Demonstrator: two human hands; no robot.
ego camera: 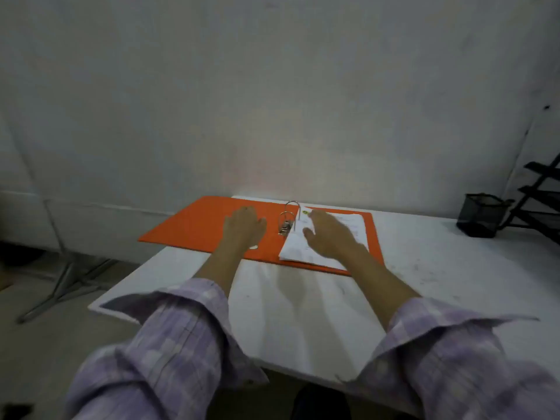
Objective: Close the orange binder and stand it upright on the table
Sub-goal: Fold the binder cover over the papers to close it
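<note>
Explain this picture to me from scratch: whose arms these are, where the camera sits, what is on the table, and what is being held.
There is no machine here. A camera worn on a person's head looks forward and down, so the two arms in checked sleeves belong to the wearer. On the white table lies an orange binder, open flat, its metal rings standing up in the middle and a stack of paper on its right half. The left hand lies flat on the left cover; the right hand is spread over the paper. Neither has closed a grip on anything. A black mesh pot stands at the far right.
</note>
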